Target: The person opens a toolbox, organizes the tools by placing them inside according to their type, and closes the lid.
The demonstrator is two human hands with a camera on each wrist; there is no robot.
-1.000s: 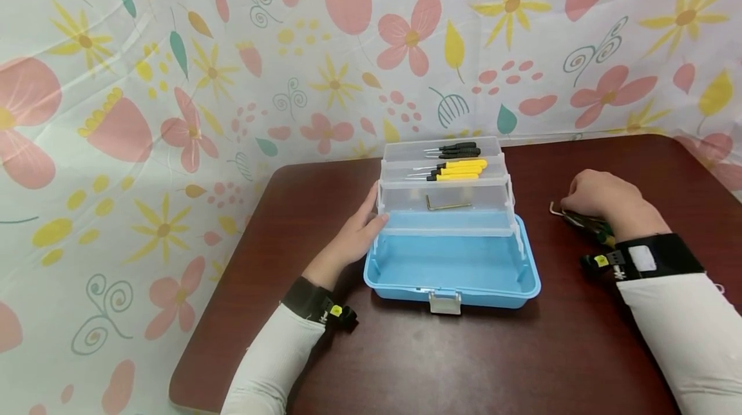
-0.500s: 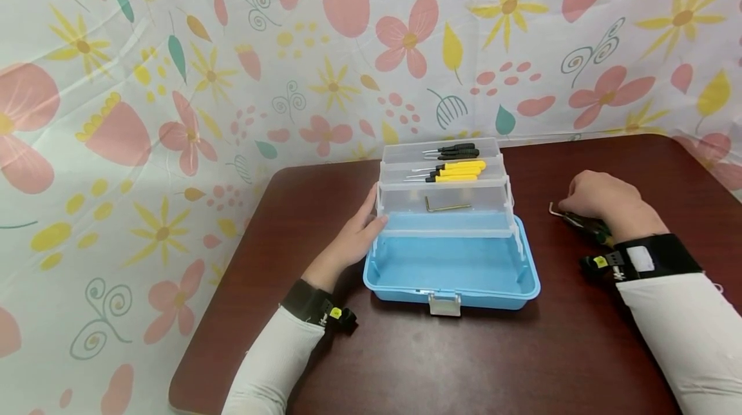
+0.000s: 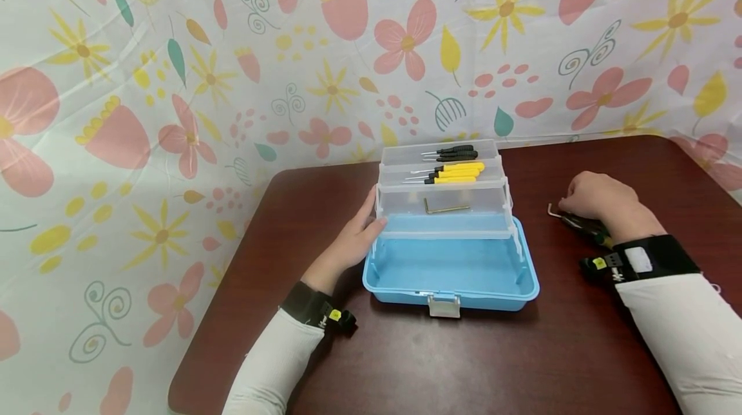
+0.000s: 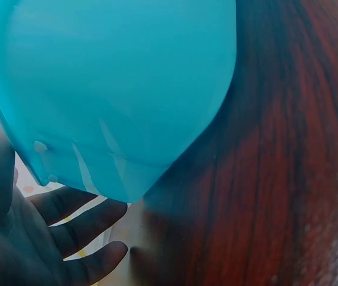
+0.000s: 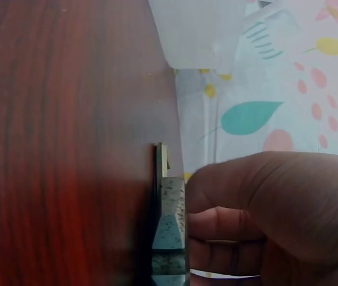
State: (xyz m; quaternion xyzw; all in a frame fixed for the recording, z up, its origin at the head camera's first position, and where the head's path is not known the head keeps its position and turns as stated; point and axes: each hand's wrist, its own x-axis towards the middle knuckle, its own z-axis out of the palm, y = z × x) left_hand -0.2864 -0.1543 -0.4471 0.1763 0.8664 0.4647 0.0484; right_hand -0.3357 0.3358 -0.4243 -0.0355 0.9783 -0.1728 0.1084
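A light-blue toolbox [image 3: 452,267] stands unfolded, its clear trays [image 3: 443,209] raised at the back. In the trays lie black screwdrivers [image 3: 455,153], yellow-handled screwdrivers [image 3: 458,173] and an L-shaped hex key [image 3: 446,210]. My left hand [image 3: 353,238] rests against the box's left side, its fingers extended along it; the left wrist view shows the fingers apart near the blue wall. At the right, my right hand [image 3: 599,199] curls its fingers at the metal head of a pair of pliers [image 5: 171,238] with dark-green handles. A hex key tip [image 3: 552,211] pokes out beyond them; the fingertips are partly hidden.
All of it sits on a dark reddish-brown table [image 3: 452,363]. A floral cloth [image 3: 348,48] hangs behind and to the left. The toolbox's white front latch [image 3: 444,307] hangs down.
The head view shifts very slightly. Both hands, the toolbox and the tools keep their places.
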